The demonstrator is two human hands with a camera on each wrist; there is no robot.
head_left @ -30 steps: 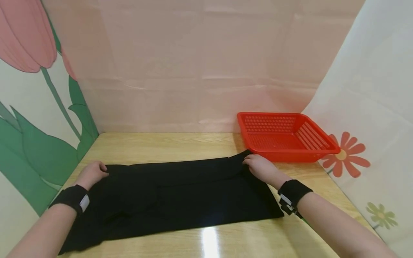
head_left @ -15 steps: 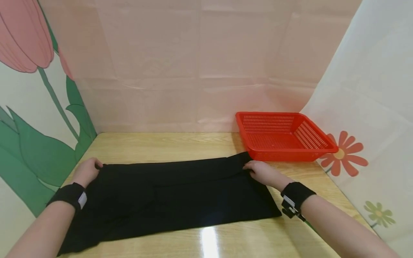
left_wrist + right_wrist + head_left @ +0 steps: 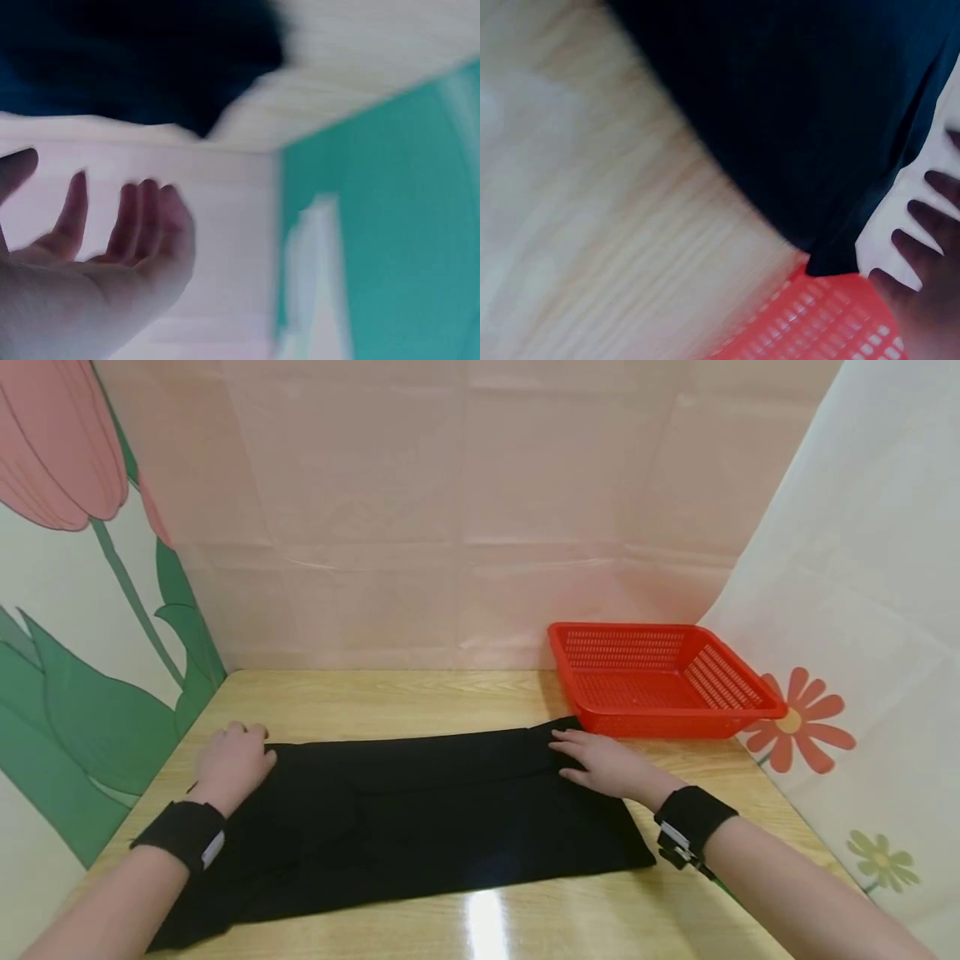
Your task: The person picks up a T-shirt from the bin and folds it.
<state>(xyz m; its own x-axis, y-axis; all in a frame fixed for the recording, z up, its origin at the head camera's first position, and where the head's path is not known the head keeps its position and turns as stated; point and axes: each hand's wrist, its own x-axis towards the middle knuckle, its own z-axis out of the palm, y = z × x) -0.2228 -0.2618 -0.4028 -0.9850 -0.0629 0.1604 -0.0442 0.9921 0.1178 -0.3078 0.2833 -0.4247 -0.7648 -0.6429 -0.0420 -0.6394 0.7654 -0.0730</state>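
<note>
A black cloth (image 3: 450, 818), perhaps a folded garment, lies spread lengthwise on the wooden table, with a fold line running along it and looser wrinkles at its left end. My left hand (image 3: 231, 767) is over its far left corner; in the left wrist view that hand (image 3: 120, 277) has loosely bent fingers with nothing between them, apart from the cloth's edge. Over the far right part of the cloth is my right hand (image 3: 603, 766), its fingers spread. The right wrist view shows those fingers (image 3: 922, 217) separated and holding nothing. Whether they touch the fabric, I cannot tell.
A red plastic basket (image 3: 667, 724) stands at the back right, close against the cloth's far right corner. Wooden tabletop (image 3: 375, 703) shows behind and in front of the cloth. Pink sheeting (image 3: 420, 527) hangs behind, and flower-printed sheets (image 3: 847, 610) flank both sides.
Both hands have let go of the cloth's far edge. My left hand has lifted and moved right; the fingers of my right hand have spread out. The cloth's left part looks slightly smoother.
</note>
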